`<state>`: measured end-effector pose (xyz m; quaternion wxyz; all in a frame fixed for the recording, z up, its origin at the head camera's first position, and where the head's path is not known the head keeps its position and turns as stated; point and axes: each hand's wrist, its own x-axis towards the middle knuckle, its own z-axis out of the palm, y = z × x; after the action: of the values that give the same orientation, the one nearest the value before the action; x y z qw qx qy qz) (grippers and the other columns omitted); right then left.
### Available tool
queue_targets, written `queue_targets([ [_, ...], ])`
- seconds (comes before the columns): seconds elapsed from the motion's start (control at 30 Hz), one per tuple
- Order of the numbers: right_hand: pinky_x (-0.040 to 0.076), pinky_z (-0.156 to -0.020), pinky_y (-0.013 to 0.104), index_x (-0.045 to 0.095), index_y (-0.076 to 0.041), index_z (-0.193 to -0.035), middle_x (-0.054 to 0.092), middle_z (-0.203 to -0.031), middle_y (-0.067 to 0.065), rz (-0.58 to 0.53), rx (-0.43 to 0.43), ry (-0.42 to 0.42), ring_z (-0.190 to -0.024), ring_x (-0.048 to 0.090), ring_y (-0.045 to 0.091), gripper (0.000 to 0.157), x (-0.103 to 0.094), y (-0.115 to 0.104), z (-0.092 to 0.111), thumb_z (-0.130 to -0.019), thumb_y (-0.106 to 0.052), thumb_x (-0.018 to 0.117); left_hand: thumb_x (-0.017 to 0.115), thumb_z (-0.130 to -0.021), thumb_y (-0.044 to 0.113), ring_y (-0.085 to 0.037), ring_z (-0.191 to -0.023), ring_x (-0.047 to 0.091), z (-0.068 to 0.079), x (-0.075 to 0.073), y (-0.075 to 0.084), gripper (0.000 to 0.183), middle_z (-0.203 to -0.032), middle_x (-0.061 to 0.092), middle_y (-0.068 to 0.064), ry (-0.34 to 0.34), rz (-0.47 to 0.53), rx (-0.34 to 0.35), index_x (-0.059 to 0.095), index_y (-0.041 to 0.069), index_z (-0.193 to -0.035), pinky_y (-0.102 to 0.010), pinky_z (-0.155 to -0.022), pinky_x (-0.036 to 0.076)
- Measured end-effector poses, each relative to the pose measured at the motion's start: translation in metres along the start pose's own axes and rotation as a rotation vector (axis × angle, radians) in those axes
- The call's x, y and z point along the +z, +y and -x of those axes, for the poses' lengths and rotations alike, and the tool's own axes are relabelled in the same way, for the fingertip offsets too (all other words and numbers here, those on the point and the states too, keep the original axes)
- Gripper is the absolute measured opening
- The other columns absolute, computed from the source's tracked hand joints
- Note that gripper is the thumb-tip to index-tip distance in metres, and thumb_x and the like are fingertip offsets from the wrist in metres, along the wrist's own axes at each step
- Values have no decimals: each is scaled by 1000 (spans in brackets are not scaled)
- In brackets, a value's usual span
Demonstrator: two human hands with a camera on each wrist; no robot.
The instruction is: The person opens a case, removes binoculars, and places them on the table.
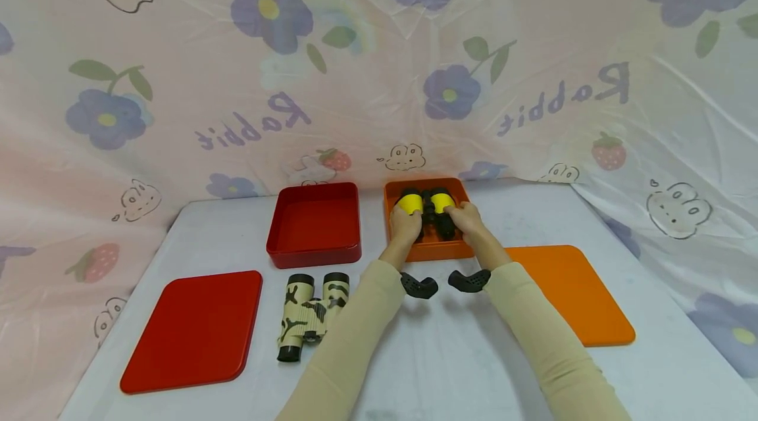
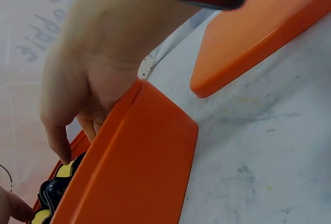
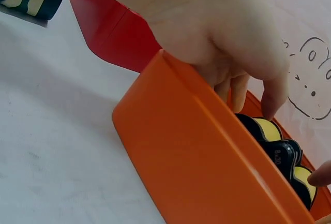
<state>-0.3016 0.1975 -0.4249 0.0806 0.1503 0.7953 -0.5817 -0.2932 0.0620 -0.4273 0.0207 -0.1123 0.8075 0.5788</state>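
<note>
Black and yellow binoculars [image 1: 443, 202] lie inside an orange box [image 1: 441, 251] at the back of the table. My left hand [image 1: 406, 223] grips their left barrel, thumb on the yellow band. On the right barrel, my right hand [image 1: 468, 218] has the same kind of hold. The left wrist view shows the right hand [image 2: 88, 74] reaching over the box wall, its thumb on the binoculars [image 2: 49, 193]. In the right wrist view the left hand [image 3: 217, 32] reaches in over the opposite wall; its lower fingers are partly hidden.
A red box [image 1: 314, 258] without its lid stands left of the orange one. Camouflage binoculars [image 1: 310, 316] lie in front of it, beside a flat red lid [image 1: 195, 332]. To the right lies an orange lid [image 1: 571, 293]. A patterned cloth [image 1: 367, 79] hangs behind the table.
</note>
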Motion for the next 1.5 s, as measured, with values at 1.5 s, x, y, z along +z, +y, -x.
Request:
queue_targets([
  [1.5,25,-123,43,19,2,-152,24,-159,21,-66,4,110,-148,25,34,63,2,-10,6,-98,-15,47,65,-90,17,-32,-109,61,2,-4,5,42,-119,63,-21,53,-33,49,55,-5,-124,-41,-96,52],
])
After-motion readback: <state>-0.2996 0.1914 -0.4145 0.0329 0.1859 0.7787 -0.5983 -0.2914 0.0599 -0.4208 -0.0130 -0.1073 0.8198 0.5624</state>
